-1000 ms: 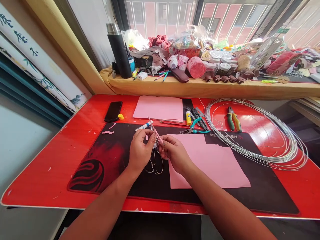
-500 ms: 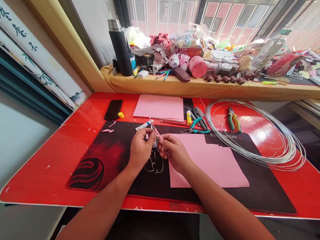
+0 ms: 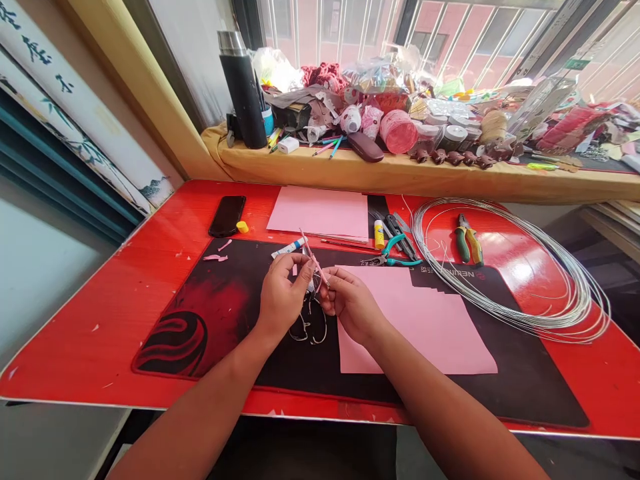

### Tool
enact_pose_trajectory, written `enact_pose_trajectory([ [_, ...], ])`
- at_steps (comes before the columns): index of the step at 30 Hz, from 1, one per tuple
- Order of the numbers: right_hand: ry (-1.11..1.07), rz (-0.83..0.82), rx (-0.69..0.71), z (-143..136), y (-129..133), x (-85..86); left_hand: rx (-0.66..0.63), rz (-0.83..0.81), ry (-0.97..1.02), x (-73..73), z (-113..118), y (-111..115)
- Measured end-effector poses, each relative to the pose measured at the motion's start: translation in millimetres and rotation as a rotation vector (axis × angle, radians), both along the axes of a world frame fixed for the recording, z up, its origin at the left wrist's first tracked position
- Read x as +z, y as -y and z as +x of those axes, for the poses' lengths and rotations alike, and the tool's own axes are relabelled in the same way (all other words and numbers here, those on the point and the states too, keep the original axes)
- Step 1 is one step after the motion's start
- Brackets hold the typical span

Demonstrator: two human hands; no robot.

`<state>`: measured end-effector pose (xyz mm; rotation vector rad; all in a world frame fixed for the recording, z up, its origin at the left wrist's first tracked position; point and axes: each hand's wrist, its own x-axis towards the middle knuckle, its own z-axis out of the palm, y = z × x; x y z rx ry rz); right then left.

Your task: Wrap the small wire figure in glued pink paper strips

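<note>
We are pinching a thin pink-wrapped stick between both hands: our left hand is closing its fingertips on it from the left, and our right hand is gripping it from the right, fingers curled tight. The stick is tilting up and away to the left, its far tip rising above our knuckles. Below our hands, bent wire loops are hanging or lying against the black desk mat; we cannot tell whether they are touching it.

Just right of our right hand, a pink paper sheet is lying on the mat. Just beyond our left hand, a small white tube is lying on the mat, and farther back a second pink sheet is resting on the red table. Right of that sheet a glue stick is sitting near teal-handled pliers. Farther right, a large wire coil is encircling green-and-yellow pliers. Far left, a black phone is lying beside a yellow cap. On the cluttered sill, a black flask is standing upright.
</note>
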<state>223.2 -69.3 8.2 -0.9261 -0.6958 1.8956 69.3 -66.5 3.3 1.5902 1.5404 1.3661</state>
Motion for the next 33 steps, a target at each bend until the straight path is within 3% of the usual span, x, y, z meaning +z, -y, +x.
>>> enact_pose_trajectory([
  [8, -0.017, -0.002, 0.017, 1.5, -1.1, 0.4, -0.028, 0.103, -0.082, 4.9, -0.4, 1.5],
  [18, 0.069, 0.137, -0.054, 0.2, -0.5, -0.9, -0.017, 0.018, 0.027, 0.3, 2.1, 1.8],
  [33, 0.244, 0.350, 0.028, 1.6, 2.2, -0.9, -0.075, -0.117, 0.304, -3.7, -0.7, -3.2],
])
